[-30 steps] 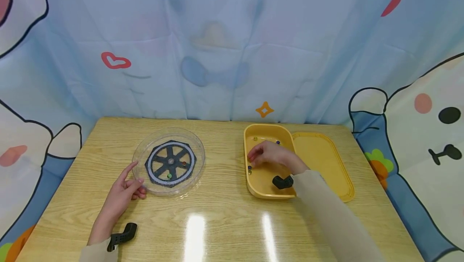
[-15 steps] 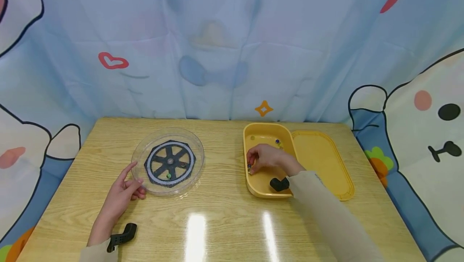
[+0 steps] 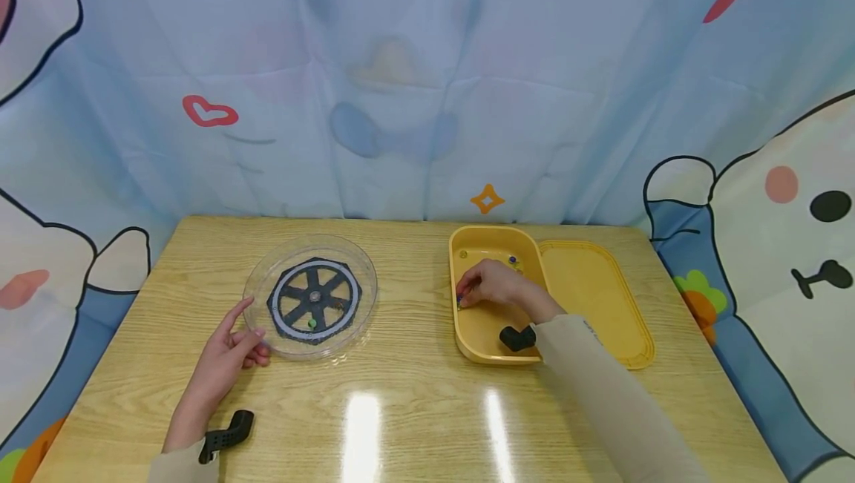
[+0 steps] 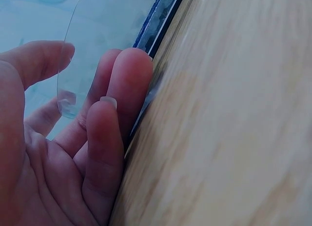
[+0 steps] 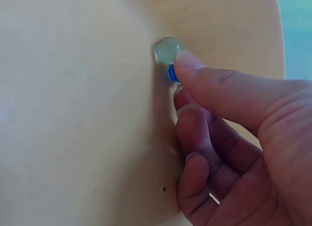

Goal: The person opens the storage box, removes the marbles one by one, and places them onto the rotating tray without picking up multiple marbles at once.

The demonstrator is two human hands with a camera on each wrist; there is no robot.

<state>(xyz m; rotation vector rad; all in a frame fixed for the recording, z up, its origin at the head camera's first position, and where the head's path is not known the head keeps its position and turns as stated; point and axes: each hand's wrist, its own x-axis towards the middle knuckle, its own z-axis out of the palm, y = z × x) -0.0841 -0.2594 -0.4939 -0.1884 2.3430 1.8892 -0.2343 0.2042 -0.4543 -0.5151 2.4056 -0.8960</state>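
On a wood-grain table (image 3: 414,290), at the left, a person's left hand (image 3: 229,353) rests at the near-left edge of a clear round dish (image 3: 363,268). Its index finger is extended along the rim, its thumb reaches over the edge, and the other fingers bend outside. It touches the dish without a visible clench. The dish looks light, stiff and smooth; its raised rim offers the surest hold. A black six-spoked wheel (image 3: 313,280) shows within the dish's outline; whether it lies inside or underneath is unclear. A green marble (image 3: 312,324) sits over the wheel's lower part.

To the right, a yellow box (image 3: 481,342) holds several marbles. The right hand (image 3: 494,283) dips into it from the right, palm turned down, wrist slightly bent. Thumb and forefinger appear to pinch a blue marble (image 5: 173,73) by the box's left wall, with a pale greenish marble (image 5: 166,50) just beside it; the other fingers curl below. The blue marble is probably small, hard, slick and quick to roll, so it is best taken across opposite sides with the fingertip pads. Farthest right, a yellow lid (image 3: 597,297) lies flat beside the box.
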